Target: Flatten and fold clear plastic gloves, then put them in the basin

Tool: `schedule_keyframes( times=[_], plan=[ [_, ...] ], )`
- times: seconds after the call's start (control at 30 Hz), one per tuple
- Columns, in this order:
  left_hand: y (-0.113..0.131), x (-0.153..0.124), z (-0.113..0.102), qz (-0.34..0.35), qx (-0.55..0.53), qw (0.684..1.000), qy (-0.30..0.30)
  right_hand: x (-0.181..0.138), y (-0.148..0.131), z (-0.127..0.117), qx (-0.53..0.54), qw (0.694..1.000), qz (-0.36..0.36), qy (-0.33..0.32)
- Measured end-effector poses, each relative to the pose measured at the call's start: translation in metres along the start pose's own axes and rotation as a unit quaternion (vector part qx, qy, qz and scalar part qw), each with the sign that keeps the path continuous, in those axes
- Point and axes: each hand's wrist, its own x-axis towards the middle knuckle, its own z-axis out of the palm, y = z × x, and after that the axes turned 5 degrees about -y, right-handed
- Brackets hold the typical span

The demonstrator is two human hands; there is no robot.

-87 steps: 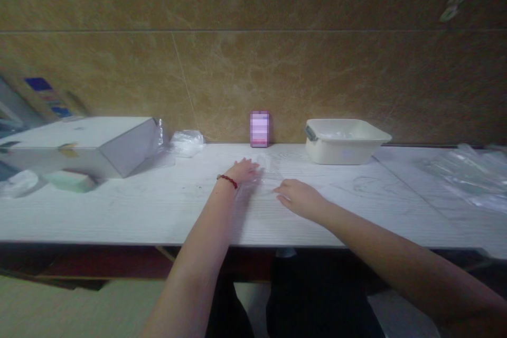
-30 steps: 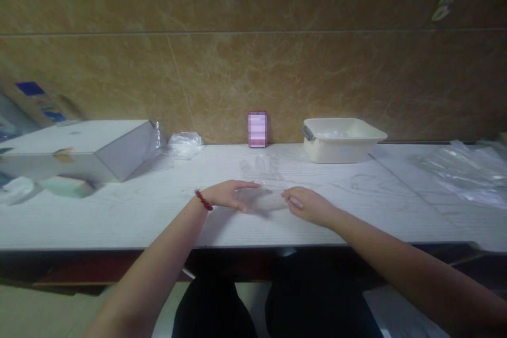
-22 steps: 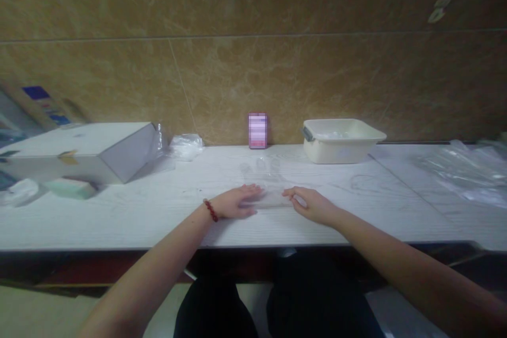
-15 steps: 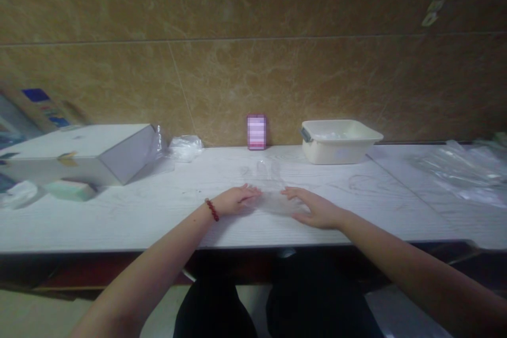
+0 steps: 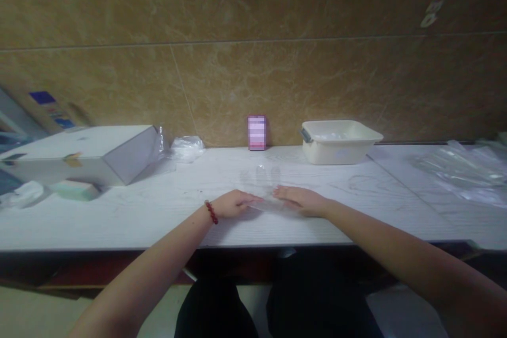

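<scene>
A thin, clear plastic piece (image 5: 260,175) lies on the white wood-grain table in front of me, with several rounded lobes at its far end. Its see-through outline is faint, so I cannot tell its exact kind. My left hand (image 5: 234,203), with a red bead bracelet at the wrist, rests at the plastic's left side, fingers stretched toward the right. On the other side, my right hand (image 5: 303,200) lies fairly flat over the near right part, fingers pointing left. The fingertips of both hands are close together, and part of the plastic is hidden under them.
A cream tub (image 5: 338,150) stands against the wall, right of an upright phone (image 5: 257,133). Clear plastic bags (image 5: 467,169) lie at the far right. On the left are a white box (image 5: 79,153), crumpled plastic (image 5: 187,149), a pale green block (image 5: 75,190) and white tissue (image 5: 26,194).
My right hand has moved left and flattened onto the plastic, closer to my left hand. The left fingers are closer together. The plastic's lobes look flatter.
</scene>
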Motion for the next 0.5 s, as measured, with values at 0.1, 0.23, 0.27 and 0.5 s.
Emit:
schedule_keyframes(
  times=[0.1, 0.23, 0.27, 0.5],
  plan=[
    [0.006, -0.004, -0.001, -0.006, -0.018, 1.000, -0.002, 0.000, -0.001, 0.001, 0.035, 0.999, -0.038, 0.003],
    [0.010, -0.004, -0.001, -0.070, -0.043, 0.996, 0.030, 0.000, -0.009, 0.002, 0.071, 0.997, -0.003, 0.026],
    [0.009, -0.002, -0.001, -0.082, -0.050, 0.994, 0.050, 0.000, -0.011, 0.001, 0.071, 0.997, 0.021, 0.033],
    [-0.011, 0.016, 0.009, -0.155, -0.211, 0.953, 0.149, 0.016, -0.005, 0.000, 0.076, 0.975, 0.189, 0.092]
  ],
)
